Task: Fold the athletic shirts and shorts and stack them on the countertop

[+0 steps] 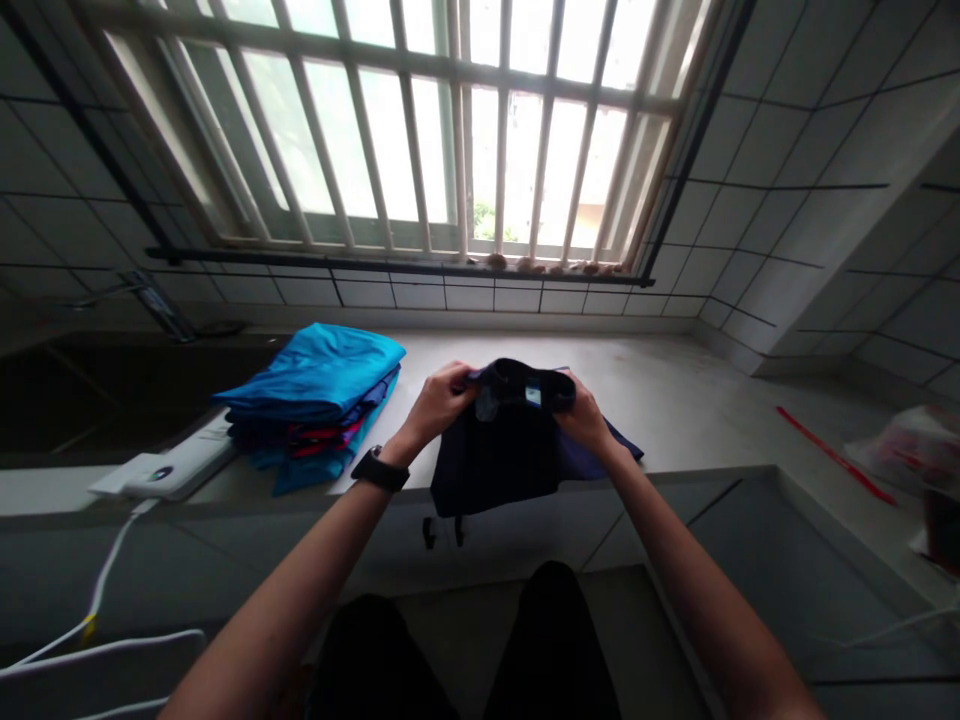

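On the pale desk (690, 400) beneath a barred window (450, 150), a dark garment (495, 460) lies near the front edge, its lower part hanging over that edge and its waistband (555, 390) raised toward the window side. The left hand (442, 400) grips one end of the waistband, its fingers closed on the cloth; the right hand (585, 420) holds the opposite end, its fingers narrow around the fabric too, though some of them are hidden. Between the hands the waistband gapes in a loop, and a small pale label (533, 394) shows inside it. A purplish-blue part of the garment spreads on the desk beneath the right forearm. A black watch (380, 470) sits on the left wrist. To the left of the garment, well apart from it, stands a stack of folded clothes (322, 375), bright blue on top with dark and red layers below. Just beside the stack rests a white device (191, 465) with a white cable (112, 560) running down from it, near the dark sink (75, 400) and its faucet (157, 305). Far to the right lie a red strip (832, 455) and a clear plastic bag (904, 450).
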